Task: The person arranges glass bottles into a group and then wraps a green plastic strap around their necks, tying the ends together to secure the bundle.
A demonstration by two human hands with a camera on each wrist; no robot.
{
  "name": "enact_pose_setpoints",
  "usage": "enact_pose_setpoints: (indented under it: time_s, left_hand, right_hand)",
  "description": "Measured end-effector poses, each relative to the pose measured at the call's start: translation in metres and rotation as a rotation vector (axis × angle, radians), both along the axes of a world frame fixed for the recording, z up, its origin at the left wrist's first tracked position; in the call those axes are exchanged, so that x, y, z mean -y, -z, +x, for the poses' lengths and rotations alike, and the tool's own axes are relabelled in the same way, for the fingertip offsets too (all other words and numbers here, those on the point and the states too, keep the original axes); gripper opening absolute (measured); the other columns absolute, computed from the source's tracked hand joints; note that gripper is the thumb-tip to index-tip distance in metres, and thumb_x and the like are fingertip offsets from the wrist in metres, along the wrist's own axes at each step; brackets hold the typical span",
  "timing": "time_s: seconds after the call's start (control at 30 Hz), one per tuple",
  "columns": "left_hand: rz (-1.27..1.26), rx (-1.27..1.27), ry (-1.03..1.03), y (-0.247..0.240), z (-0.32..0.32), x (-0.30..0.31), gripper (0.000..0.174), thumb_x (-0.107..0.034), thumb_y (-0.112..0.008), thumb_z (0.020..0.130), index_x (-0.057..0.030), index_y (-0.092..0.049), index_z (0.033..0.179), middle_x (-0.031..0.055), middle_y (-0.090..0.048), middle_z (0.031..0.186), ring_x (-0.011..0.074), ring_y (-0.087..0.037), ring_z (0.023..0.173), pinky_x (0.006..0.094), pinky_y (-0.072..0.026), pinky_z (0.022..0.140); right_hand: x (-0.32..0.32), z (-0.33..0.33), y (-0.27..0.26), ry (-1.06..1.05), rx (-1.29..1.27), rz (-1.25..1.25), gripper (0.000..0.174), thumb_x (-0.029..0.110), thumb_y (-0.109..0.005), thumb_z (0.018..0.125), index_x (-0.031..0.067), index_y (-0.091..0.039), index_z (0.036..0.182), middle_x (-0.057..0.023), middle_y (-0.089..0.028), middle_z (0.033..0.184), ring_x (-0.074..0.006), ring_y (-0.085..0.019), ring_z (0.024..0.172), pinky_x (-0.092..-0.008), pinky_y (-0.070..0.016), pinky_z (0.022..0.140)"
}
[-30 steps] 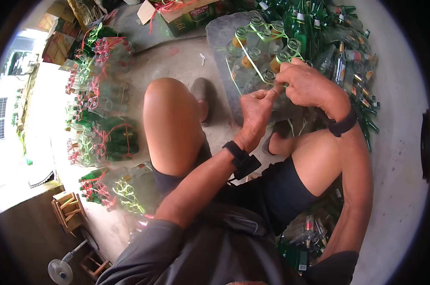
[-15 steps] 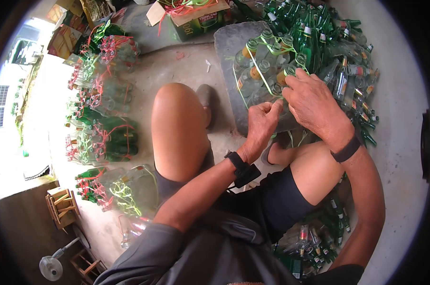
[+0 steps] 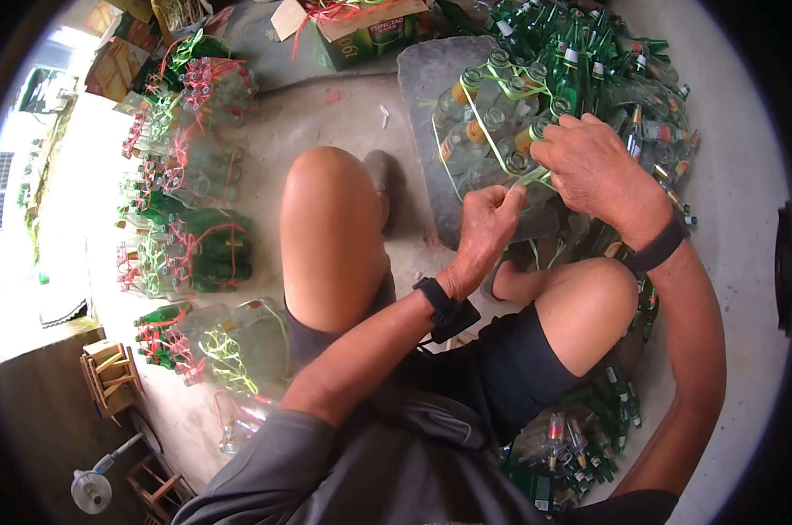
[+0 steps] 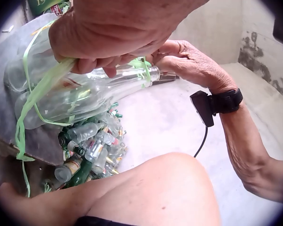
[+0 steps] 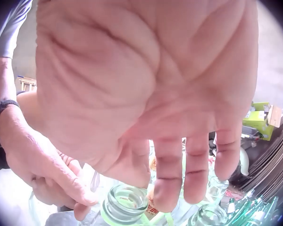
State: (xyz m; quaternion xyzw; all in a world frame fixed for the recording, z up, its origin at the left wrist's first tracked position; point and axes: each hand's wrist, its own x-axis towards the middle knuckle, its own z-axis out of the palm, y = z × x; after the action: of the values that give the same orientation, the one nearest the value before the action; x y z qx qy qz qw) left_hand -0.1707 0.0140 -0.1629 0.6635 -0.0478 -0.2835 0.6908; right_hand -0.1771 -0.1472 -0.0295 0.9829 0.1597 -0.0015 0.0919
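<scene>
A bundle of clear glass bottles [image 3: 466,149] stands on a grey slab [image 3: 422,79], with a light green plastic strap [image 3: 486,131] running round the necks. My left hand [image 3: 488,223] is at the bundle's near corner, pinching the strap [image 4: 37,94] between thumb and fingers; a length hangs down from it. Close by, my right hand [image 3: 593,171] reaches over the nearest necks. Its fingers [image 5: 168,186] look fairly straight in the right wrist view, beside an open bottle mouth [image 5: 125,205]. The thumb lies against the index finger there.
Loose green and clear bottles [image 3: 579,66] are heaped right of the slab. More bundles tied with red and green straps [image 3: 181,175] line the left side. A Tsingtao carton [image 3: 369,44] holding red strap stands at the back. My knees [image 3: 326,227] flank the work.
My right hand has drawn back from the left hand, its fingers shifting rightward along the near necks. The left hand keeps its pinch on the strap. The head view has shifted slightly.
</scene>
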Motion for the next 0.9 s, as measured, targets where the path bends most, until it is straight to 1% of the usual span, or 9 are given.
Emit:
enact_pose_setpoints:
  time_s: [0.27, 0.33, 0.57, 0.63, 0.67, 0.73, 0.77, 0.83, 0.9]
  left_hand:
    - [-0.035, 0.017, 0.014, -0.005, -0.001, 0.002, 0.039, -0.030, -0.065, 0.099, 0.0061, -0.073, 0.086, -0.0058, -0.048, 0.064, 0.0063, -0.040, 0.060, 0.0293, -0.0310, 0.051]
    - [-0.040, 0.033, 0.017, -0.008, 0.000, 0.003, 0.039, -0.030, -0.065, 0.099, 0.0059, -0.073, 0.086, -0.0058, -0.048, 0.065, 0.0062, -0.040, 0.061, 0.0293, -0.0311, 0.051]
    - [-0.075, 0.011, 0.031, -0.013, -0.003, 0.005, 0.037, -0.029, -0.065, 0.100, 0.0053, -0.073, 0.089, -0.0062, -0.050, 0.067, 0.0058, -0.041, 0.062, 0.0282, -0.0318, 0.052]
    - [-0.080, 0.008, 0.038, -0.013, -0.003, 0.005, 0.035, -0.028, -0.065, 0.100, 0.0052, -0.074, 0.091, -0.0062, -0.050, 0.067, 0.0058, -0.041, 0.062, 0.0278, -0.0320, 0.052]
    - [-0.081, 0.017, 0.040, -0.012, -0.003, 0.006, 0.035, -0.027, -0.065, 0.100, 0.0053, -0.074, 0.092, -0.0062, -0.050, 0.067, 0.0057, -0.041, 0.061, 0.0276, -0.0320, 0.052]
    - [-0.081, 0.028, 0.044, -0.011, -0.003, 0.007, 0.034, -0.027, -0.064, 0.100, 0.0053, -0.074, 0.093, -0.0062, -0.050, 0.067, 0.0056, -0.041, 0.061, 0.0274, -0.0320, 0.052]
    - [-0.088, 0.027, 0.041, -0.010, -0.003, 0.008, 0.034, -0.027, -0.064, 0.100, 0.0053, -0.074, 0.093, -0.0060, -0.050, 0.068, 0.0055, -0.041, 0.061, 0.0274, -0.0318, 0.052]
    - [-0.095, 0.028, 0.040, -0.010, -0.004, 0.009, 0.034, -0.027, -0.064, 0.100, 0.0054, -0.074, 0.093, -0.0059, -0.051, 0.068, 0.0054, -0.041, 0.062, 0.0275, -0.0317, 0.052]
    - [-0.085, 0.038, 0.048, -0.012, -0.005, 0.008, 0.035, -0.027, -0.063, 0.100, 0.0055, -0.073, 0.093, -0.0059, -0.051, 0.068, 0.0053, -0.041, 0.062, 0.0275, -0.0316, 0.052]
  right_hand:
    - [0.005, 0.001, -0.012, -0.030, -0.035, -0.069, 0.019, 0.004, -0.071, 0.076, 0.0118, -0.073, 0.094, -0.0063, -0.068, 0.088, -0.0269, -0.065, 0.100, -0.0424, -0.0490, 0.092]
    - [0.011, 0.001, -0.009, -0.020, -0.041, -0.001, 0.019, -0.002, -0.064, 0.076, 0.0072, -0.067, 0.092, -0.0101, -0.062, 0.091, -0.0318, -0.061, 0.101, -0.0472, -0.0474, 0.092]
    - [0.018, 0.003, -0.015, 0.047, -0.101, -0.011, 0.013, -0.002, -0.064, 0.074, 0.0038, -0.064, 0.085, -0.0111, -0.061, 0.088, -0.0328, -0.061, 0.099, -0.0495, -0.0491, 0.089]
    - [0.019, 0.005, -0.020, 0.048, -0.087, 0.255, 0.009, -0.002, -0.062, 0.075, 0.0014, -0.065, 0.083, -0.0136, -0.064, 0.086, -0.0332, -0.064, 0.091, -0.0443, -0.0510, 0.079]
    - [0.020, 0.006, -0.019, 0.048, -0.086, 0.254, 0.009, -0.002, -0.062, 0.075, 0.0014, -0.065, 0.083, -0.0136, -0.064, 0.086, -0.0332, -0.064, 0.091, -0.0443, -0.0510, 0.079]
    - [0.024, 0.007, -0.013, 0.113, -0.143, 0.516, 0.005, -0.001, -0.059, 0.078, -0.0019, -0.057, 0.083, -0.0169, -0.061, 0.081, -0.0371, -0.061, 0.078, -0.0448, -0.0489, 0.069]
    - [0.022, 0.005, -0.008, 0.115, -0.142, 0.517, 0.005, -0.001, -0.059, 0.078, -0.0019, -0.057, 0.083, -0.0169, -0.061, 0.081, -0.0371, -0.061, 0.078, -0.0448, -0.0489, 0.069]
    - [0.016, 0.001, 0.000, 0.248, -0.200, 0.816, 0.007, 0.001, -0.059, 0.083, -0.0013, -0.054, 0.086, -0.0180, -0.057, 0.075, -0.0393, -0.056, 0.069, -0.0440, -0.0460, 0.065]
    - [0.018, 0.001, 0.000, 0.256, -0.190, 0.805, 0.008, 0.003, -0.060, 0.085, -0.0006, -0.053, 0.087, -0.0185, -0.056, 0.074, -0.0399, -0.054, 0.068, -0.0437, -0.0457, 0.064]
